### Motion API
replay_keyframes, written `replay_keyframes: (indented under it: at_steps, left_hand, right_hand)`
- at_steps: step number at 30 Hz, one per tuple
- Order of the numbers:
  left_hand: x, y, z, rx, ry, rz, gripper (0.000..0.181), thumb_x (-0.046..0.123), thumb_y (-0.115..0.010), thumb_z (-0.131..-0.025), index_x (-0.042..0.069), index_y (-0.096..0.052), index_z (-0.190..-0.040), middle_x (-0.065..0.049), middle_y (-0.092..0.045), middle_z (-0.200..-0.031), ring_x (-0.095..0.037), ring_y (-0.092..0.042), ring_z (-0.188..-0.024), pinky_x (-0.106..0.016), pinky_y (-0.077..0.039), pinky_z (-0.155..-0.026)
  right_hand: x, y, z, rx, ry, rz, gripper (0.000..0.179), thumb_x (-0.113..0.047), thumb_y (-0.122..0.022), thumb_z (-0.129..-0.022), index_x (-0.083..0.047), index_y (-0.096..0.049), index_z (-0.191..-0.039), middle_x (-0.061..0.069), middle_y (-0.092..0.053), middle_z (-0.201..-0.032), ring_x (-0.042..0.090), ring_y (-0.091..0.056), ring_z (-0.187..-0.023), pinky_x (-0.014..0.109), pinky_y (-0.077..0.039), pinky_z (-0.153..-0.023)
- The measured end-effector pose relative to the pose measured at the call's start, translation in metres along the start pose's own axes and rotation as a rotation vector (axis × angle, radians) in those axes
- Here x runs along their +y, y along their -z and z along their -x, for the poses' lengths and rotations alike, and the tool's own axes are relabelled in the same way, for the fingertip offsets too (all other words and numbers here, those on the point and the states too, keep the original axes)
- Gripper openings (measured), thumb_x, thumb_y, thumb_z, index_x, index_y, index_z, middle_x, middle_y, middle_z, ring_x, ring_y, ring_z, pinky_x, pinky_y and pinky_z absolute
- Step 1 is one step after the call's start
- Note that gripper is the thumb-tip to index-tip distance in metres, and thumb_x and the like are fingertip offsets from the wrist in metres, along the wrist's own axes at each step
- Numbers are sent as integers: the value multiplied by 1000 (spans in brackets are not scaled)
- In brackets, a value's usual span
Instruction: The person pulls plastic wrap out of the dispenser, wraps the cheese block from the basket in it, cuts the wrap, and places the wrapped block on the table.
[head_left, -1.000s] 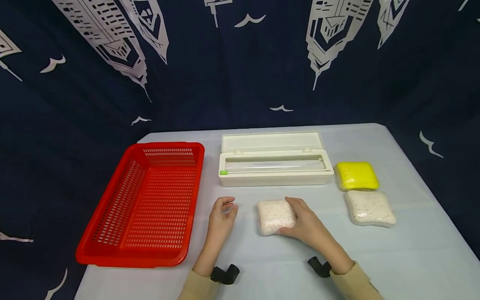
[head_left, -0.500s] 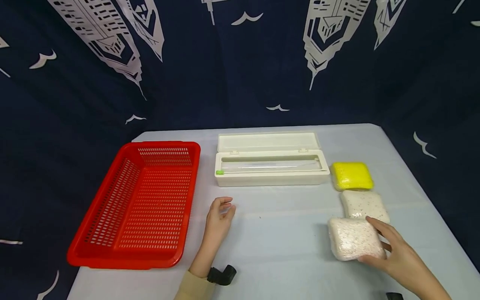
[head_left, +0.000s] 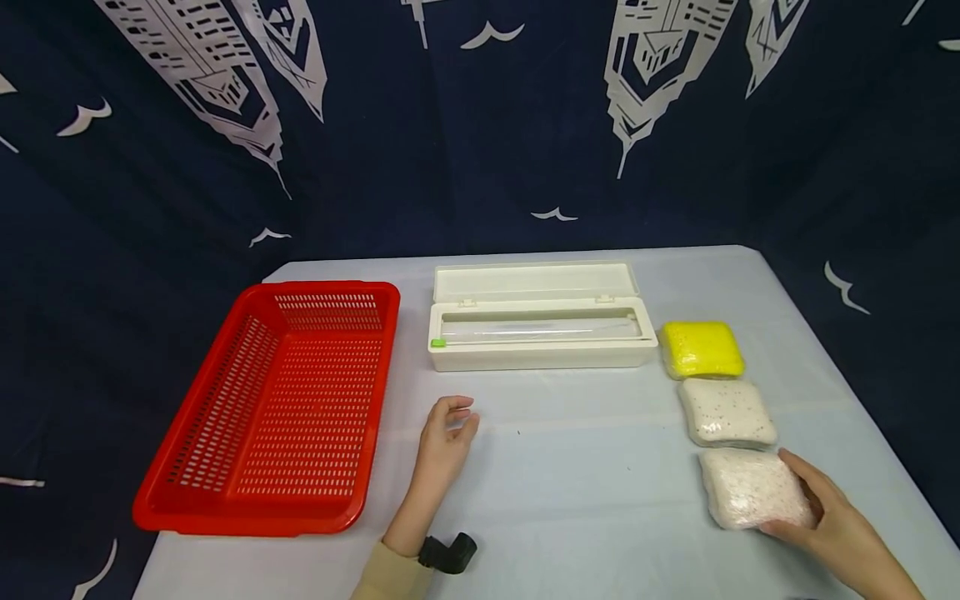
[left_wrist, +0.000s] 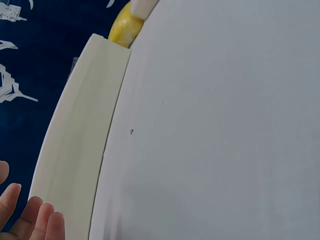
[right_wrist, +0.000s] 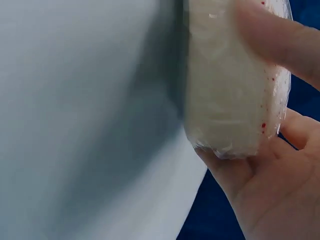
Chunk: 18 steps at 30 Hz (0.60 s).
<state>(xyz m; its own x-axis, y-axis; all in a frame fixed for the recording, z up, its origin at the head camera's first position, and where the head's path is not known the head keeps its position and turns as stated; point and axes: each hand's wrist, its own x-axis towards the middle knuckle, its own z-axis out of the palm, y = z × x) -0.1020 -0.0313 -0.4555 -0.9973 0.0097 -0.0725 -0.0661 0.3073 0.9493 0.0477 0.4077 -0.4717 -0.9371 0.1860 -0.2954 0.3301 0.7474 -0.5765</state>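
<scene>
My right hand grips a rounded white block with red specks, wrapped in clear film, at its right side. In the right wrist view the thumb lies against one face of this block, with the other fingers behind it. A second film-wrapped speckled white block sits just beyond, and a yellow wrapped block lies beyond that, making a column. My left hand hangs loosely curled near the table's middle, holding nothing; the left wrist view catches its fingertips.
An off-white cling film dispenser with its lid raised and a clear roll inside stands at the back centre. To the left is a red perforated plastic basket. A white cloth covers the table; a dark patterned curtain hangs behind.
My right hand has carried the speckled block from the table's middle to the right and set it in front of the other speckled block. The left hand stays nearly still.
</scene>
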Motion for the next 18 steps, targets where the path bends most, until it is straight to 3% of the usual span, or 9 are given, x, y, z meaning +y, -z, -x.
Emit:
replay_keyframes:
  at_steps: [1, 2, 3, 5, 6, 9, 12, 15, 18]
  left_hand:
    - [0, -1, 0, -2, 2, 0, 22, 5, -65, -91, 2, -62, -113, -18, -61, -117, -33, -61, -110, -45, -53, -90]
    - [-1, -1, 0, -3, -1, -1, 22, 5, -65, -91, 2, -62, -113, -18, -61, -117, -33, -61, -109, -45, -53, -89]
    - [-1, -1, 1, -4, 0, -3, 22, 5, -65, -91, 2, -62, -113, -18, -61, -117, -33, -61, -109, -45, -53, -89]
    - [-1, -1, 1, -5, -2, -7, 23, 5, -66, -91, 1, -62, -113, -18, -61, -117, -32, -61, -109, -45, -54, -89]
    - [-1, -2, 1, -6, -3, -8, 23, 6, -66, -91, 1, -62, -113, -18, -61, -117, -32, -61, -109, -44, -54, -89]
    - [-2, -2, 1, -6, -10, -12, 23, 6, -66, -91, 0, -61, -113, -18, -61, -116, -32, -61, -109, -44, -54, -89]
    - [-2, -3, 1, -8, -13, -17, 23, 6, -66, -91, 1, -62, -113, -18, -61, -116, -32, -62, -108, -44, -54, -88]
    - [-3, -3, 2, -13, -1, -21, 22, 6, -65, -91, 2, -62, -112, -17, -61, -115, -32, -62, -108, -44, -54, -88]
    - [-3, -3, 3, -19, -2, -23, 22, 7, -65, -92, 1, -62, -113, -18, -61, -116, -31, -62, -107, -43, -54, -88]
  right_hand:
    - [0, -2, -1, 2, 6, -5, 111, -32, -76, -85, 3, 3, -155, 45, -3, -151, 64, -10, -137, 45, -9, -123]
    - [1, -3, -2, 7, 21, -7, 111, -30, -76, -85, 2, 5, -154, 44, 0, -152, 63, -5, -138, 44, -4, -123]
    - [1, -5, -3, 12, 35, -6, 111, -26, -77, -84, 3, 5, -154, 43, 2, -152, 63, -2, -139, 58, -3, -119]
    - [2, -6, -4, 18, 57, 6, 113, -22, -77, -83, 4, 8, -153, 40, 6, -153, 61, 4, -140, 61, -1, -118]
    - [2, -6, -4, 8, 56, 8, 114, -22, -77, -83, 4, 10, -152, 38, 11, -154, 60, 7, -140, 71, -2, -110]
    - [2, -6, -5, -9, 52, 7, 117, -24, -77, -83, 3, 15, -150, 34, 18, -153, 58, 12, -140, 71, 1, -110]
    - [3, -5, -4, -31, 45, 34, 119, -22, -78, -81, 4, 16, -150, 35, 22, -151, 60, 12, -138, 74, -4, -107]
    - [0, -4, 0, -44, 24, 93, 118, -14, -79, -79, 6, 14, -150, 39, 23, -149, 64, 9, -136, 77, -11, -102]
    - [-17, -2, 8, 7, -3, 158, 111, 0, -73, -78, 5, 10, -151, 37, 20, -151, 62, 10, -136, 78, -13, -99]
